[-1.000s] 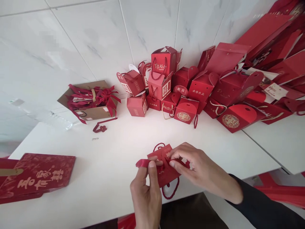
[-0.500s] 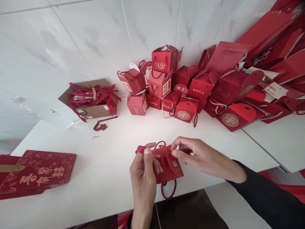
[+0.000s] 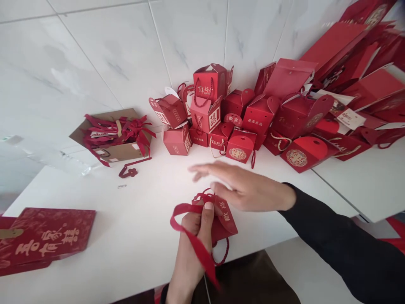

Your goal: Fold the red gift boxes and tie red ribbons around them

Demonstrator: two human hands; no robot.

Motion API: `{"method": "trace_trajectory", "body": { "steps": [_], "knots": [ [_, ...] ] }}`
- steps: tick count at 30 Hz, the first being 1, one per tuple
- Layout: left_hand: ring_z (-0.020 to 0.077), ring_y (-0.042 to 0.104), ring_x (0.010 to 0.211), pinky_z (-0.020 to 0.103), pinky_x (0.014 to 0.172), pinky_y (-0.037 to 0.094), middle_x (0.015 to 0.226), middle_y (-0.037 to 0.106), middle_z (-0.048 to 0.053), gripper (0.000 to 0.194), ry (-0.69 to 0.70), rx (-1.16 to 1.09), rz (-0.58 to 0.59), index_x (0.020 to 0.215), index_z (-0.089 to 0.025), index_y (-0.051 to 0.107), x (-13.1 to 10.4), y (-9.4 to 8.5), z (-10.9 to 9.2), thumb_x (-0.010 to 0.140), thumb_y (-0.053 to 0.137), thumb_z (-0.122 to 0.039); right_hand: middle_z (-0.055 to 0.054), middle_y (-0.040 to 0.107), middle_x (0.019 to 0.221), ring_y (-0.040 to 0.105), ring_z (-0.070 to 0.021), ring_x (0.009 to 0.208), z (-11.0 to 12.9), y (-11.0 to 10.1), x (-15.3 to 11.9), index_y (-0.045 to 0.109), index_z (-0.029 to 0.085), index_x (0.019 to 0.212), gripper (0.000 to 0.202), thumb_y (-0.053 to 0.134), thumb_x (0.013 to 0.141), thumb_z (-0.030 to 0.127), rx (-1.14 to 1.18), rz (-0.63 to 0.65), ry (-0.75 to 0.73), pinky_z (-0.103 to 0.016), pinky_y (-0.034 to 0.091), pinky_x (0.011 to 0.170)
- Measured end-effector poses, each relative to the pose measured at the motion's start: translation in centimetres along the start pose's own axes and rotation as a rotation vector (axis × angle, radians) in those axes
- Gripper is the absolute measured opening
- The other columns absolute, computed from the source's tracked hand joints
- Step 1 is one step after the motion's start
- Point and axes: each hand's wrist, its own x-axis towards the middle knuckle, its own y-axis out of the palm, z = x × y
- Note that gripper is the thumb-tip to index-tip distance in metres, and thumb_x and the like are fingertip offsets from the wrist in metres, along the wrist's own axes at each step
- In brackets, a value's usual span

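Note:
My left hand [image 3: 198,226] is closed on a red ribbon [image 3: 198,245], pinched under the thumb; one end loops up and hangs down over the wrist. Beside and partly behind that hand is a small red gift box [image 3: 226,226] with gold lettering and dark red cord handles [image 3: 223,255]. The left fingers hide part of the box, so I cannot tell whether they grip it too. Just above the box my right hand [image 3: 237,183] is stretched out, fingers apart and slightly blurred, with nothing in it.
A cardboard box [image 3: 125,150] of red ribbons stands by the tiled wall, a flower-ended strip [image 3: 131,172] before it. Stacked red gift boxes [image 3: 205,114] fill the back. Red paper bags [image 3: 373,88] pile up at right. A flat red bag [image 3: 57,232] lies left.
My right hand has left the box flap and moved up and left, its fingers opening. The ribbon, bunched at my left fingers before, now hangs loose over my left wrist.

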Motion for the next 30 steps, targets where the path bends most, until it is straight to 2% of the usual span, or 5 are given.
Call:
{"method": "trace_trajectory", "body": {
  "steps": [7,12,16,24,30],
  "knots": [
    [0.0147,0.041,0.057,0.028,0.054,0.034,0.058,0.043,0.000,0.053,0.036,0.005,0.055,0.064,-0.020,0.062,0.7,-0.7,0.2,0.094,0.050,-0.062,-0.004,0.073,0.101,0.066,-0.0204,0.095,-1.3,0.1,-1.7,0.071,0.020,0.104,0.021,0.052,0.096,0.015,-0.146,-0.009,0.065,-0.033,0.049,0.088],
    [0.0190,0.063,0.076,0.029,0.072,0.048,0.078,0.069,0.005,0.040,0.075,-0.045,0.031,0.077,-0.020,0.072,0.5,-1.2,0.0,0.096,0.055,-0.051,0.003,0.069,0.073,0.060,-0.0146,0.061,0.5,-0.9,-3.0,0.072,0.023,0.092,0.025,0.052,0.103,0.033,-0.081,0.094,0.284,-0.027,0.044,0.058],
    [0.0202,0.069,0.086,0.029,0.074,0.052,0.095,0.075,0.006,0.014,0.185,0.026,0.110,0.092,-0.025,0.080,0.6,-2.0,0.0,0.091,0.068,-0.033,-0.001,0.075,0.101,0.068,-0.0186,0.092,0.2,0.0,-3.1,0.073,0.023,0.102,0.026,0.048,0.106,0.032,-0.082,-0.018,0.233,-0.029,0.049,0.082],
    [0.0161,0.071,0.091,0.026,0.076,0.059,0.103,0.074,0.006,0.039,0.914,0.459,-0.206,0.119,-0.025,0.073,1.2,-1.9,2.0,0.090,0.062,0.000,0.000,0.072,0.104,0.066,-0.0158,0.092,-2.1,3.2,-2.7,0.068,0.024,0.116,0.024,0.047,0.105,0.021,0.196,-0.010,0.286,-0.027,0.048,0.085],
    [0.0123,0.066,0.085,0.023,0.069,0.059,0.092,0.064,0.002,0.024,0.861,0.410,-0.319,0.098,-0.019,0.062,1.1,-1.2,3.1,0.086,0.069,0.000,0.002,0.063,0.083,0.054,-0.0125,0.072,-2.1,2.9,-2.6,0.064,0.019,0.091,0.014,0.056,0.100,0.026,0.348,-0.027,0.366,-0.025,0.044,0.068]
  ]
}}
